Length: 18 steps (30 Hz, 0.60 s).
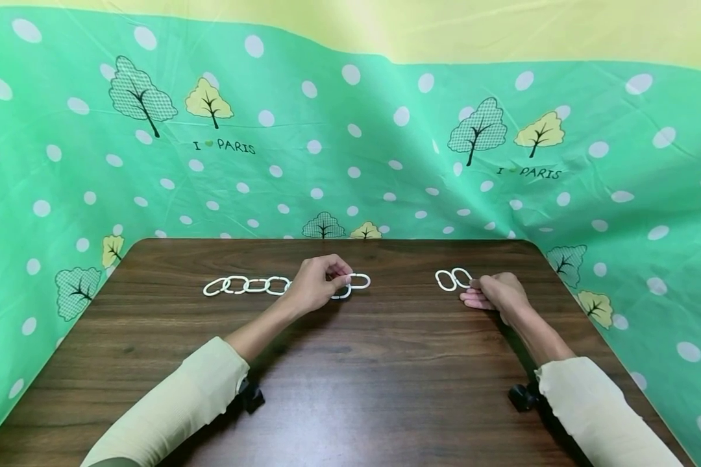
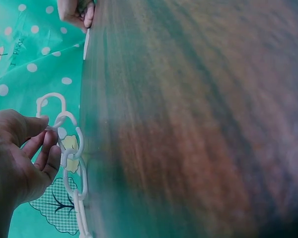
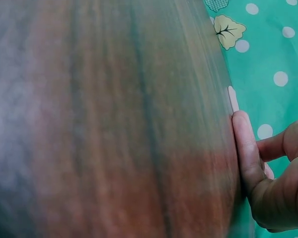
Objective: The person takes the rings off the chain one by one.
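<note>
Chain (image 1: pixel 276 278) of white oval split links, plastic by its look: lying roughly in a row across the far part of the table, left of centre, partly hidden behind the left hand. At least one link shows a narrow gap in its side. Judged hazard: a neighbour slipping out through such a gap if the chain is tugged or twisted.

Left hand (image 1: pixel 313 282): thumb and finger pinching the chain near its right end, where the end link (image 1: pixel 362 275) meets the next link (image 1: pixel 342 297); which of the two bears the pinch cannot be told. Judged hazard: a slim contact at the fingertips, so the plastic could slide or the end link swivel, turning its gap the wrong way.

Loose links, two: a left one (image 1: pixel 437 279) and a right one (image 1: pixel 460 269), well apart from the chain, towards the table's right side; whether interlinked or merely touching cannot be told. Judged hazard: if hooked together, lifting one could drag or drop the other.

Right hand (image 1: pixel 504 295): fingertips at the near edge of the right loose link; pinched or only touched, cannot tell. Judged hazard: a flat, thin link affords little purchase and could skid.

Table (image 1: pixel 339 363): dark wood-grain top, smooth, with some sheen.

Backdrop cloth (image 1: pixel 374 130): green, white-dotted, tree-printed, behind the table.
</note>
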{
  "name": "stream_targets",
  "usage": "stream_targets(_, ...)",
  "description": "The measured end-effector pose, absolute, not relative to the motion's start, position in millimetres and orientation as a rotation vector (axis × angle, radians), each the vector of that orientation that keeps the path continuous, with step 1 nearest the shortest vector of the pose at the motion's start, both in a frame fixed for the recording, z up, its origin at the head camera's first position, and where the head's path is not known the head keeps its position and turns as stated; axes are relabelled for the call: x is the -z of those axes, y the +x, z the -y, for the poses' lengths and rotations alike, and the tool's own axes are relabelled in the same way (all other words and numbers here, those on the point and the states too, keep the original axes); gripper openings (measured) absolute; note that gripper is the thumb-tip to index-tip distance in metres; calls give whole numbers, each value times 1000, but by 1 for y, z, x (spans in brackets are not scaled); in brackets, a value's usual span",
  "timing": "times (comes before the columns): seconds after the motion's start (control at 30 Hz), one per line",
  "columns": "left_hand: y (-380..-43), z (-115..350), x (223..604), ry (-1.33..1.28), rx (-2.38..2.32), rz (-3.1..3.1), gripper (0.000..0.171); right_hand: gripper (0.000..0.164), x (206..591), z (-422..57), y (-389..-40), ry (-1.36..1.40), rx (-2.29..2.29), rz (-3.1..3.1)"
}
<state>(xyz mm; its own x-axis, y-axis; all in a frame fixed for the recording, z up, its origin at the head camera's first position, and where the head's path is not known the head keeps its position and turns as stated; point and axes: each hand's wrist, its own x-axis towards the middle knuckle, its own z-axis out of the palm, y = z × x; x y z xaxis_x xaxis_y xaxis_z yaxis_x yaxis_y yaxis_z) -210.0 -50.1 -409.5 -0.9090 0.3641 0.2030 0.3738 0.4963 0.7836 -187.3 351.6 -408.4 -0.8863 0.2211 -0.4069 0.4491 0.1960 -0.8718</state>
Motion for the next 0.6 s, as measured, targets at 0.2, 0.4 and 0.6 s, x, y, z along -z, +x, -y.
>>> stream_targets(0.2, -210, 50, 410, -670, 1416, 2715, 10, 16, 409, -351, -187, 655, 1771, -2278)
stream_targets(0.4, -211, 50, 412, -666, 1425, 2711, 9, 23, 409, -351, -187, 660, 1801, -2242)
stream_targets(0.6, -212, 50, 413, -658, 1424, 2707, 7, 38, 409, -352, -187, 621, 1843, -2210)
